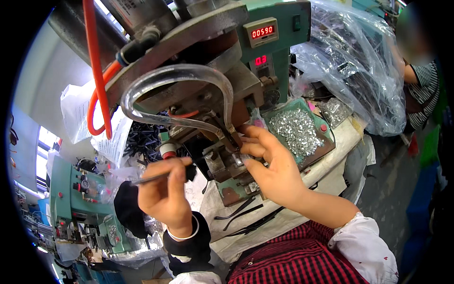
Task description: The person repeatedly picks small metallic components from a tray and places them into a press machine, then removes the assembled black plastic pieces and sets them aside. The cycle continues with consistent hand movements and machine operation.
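Note:
My left hand [163, 191] is closed around a thin dark strip [151, 178], holding it level toward the jaws of a green press machine [279, 57]. My right hand [269, 163] rests at the machine's metal die block [227, 163], its fingertips pinching a small shiny metal piece [243, 158] there. A clear curved tube [175, 75] arches over the die. Just right of my right hand lies a green tray [326, 142] heaped with small silver metal clips [295, 130].
Orange hoses [97, 71] hang at the upper left. A pile of black strips [142, 137] lies behind the die, and loose ones [246, 215] on the cloth-covered bench. Clear plastic bags [359, 71] sit at right near another person's striped sleeve [423, 90]. A second green machine [78, 194] stands left.

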### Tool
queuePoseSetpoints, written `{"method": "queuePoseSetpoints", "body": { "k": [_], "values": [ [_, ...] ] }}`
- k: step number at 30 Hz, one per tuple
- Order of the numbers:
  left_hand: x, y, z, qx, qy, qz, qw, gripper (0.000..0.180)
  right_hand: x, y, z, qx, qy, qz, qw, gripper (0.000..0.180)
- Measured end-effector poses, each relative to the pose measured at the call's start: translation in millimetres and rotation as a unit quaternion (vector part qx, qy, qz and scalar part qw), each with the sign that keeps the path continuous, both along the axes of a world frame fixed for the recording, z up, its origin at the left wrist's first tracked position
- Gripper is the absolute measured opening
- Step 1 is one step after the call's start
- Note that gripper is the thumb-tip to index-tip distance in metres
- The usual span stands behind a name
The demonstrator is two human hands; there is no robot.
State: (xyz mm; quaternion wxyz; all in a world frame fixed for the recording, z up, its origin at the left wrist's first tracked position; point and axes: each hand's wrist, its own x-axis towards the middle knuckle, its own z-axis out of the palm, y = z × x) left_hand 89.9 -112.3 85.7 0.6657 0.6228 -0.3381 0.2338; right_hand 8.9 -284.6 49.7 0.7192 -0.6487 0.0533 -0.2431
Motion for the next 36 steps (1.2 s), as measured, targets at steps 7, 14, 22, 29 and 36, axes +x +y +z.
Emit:
{"method": "queuePoseSetpoints", "body": {
  "k": [7, 14, 22, 29, 36],
  "values": [
    [-29, -29, -37, 0.243, -0.306, -0.056, 0.919, 0.02, -5, -75, -42, -0.511, 0.11, -0.199, 0.829, 0.032],
    [-25, -36, -45, 0.263, -0.357, -0.054, 0.895, 0.027, -18, -120, -115, -0.517, 0.105, -0.307, 0.792, 0.02],
    [-53, -23, -56, 0.277, -0.221, -0.033, 0.934, 0.035, 40, -104, -91, -0.614, 0.125, -0.215, 0.749, 0.023],
    [-7, 96, -76, 0.312, -0.163, 0.343, 0.871, 0.009, 10, -119, -92, -0.44, 0.025, -0.281, 0.853, 0.008],
    [193, 168, -134, 0.458, 0.003, 0.434, 0.776, 0.015, 14, -110, -90, -0.349, 0.064, -0.247, 0.902, 0.012]
  ]
}}
